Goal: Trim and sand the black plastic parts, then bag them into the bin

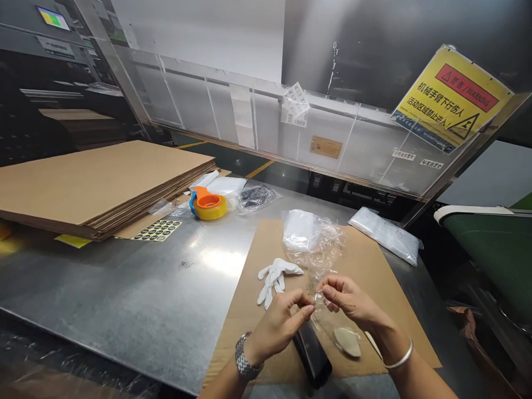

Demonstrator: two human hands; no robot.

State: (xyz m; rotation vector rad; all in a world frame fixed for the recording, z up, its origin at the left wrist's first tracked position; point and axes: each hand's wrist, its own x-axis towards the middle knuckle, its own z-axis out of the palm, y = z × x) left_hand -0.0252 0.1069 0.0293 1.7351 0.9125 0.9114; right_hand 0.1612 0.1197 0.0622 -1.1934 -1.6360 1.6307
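My left hand (286, 321), with a metal watch at the wrist, pinches thumb and forefinger together at the edge of some clear plastic film (319, 298). Facing it, my right hand (353, 302) has its fingertips closed on the same film; whether this is a bag or a loose sheet is hard to make out. Below the left hand lies a long black object (313, 354), partly covered by that hand. A flat beige piece (347, 342) in clear wrapping rests under my right hand. White gloves (274, 277) lie just beyond my left hand.
Cardboard (236, 343) covers part of the metal table (166, 299). Clear plastic bags (307, 233) sit beyond my hands, with another pack (386, 235) at right. Leftward are an orange tape dispenser (208, 204), a sticker sheet (158, 230) and stacked cardboard (103, 183).
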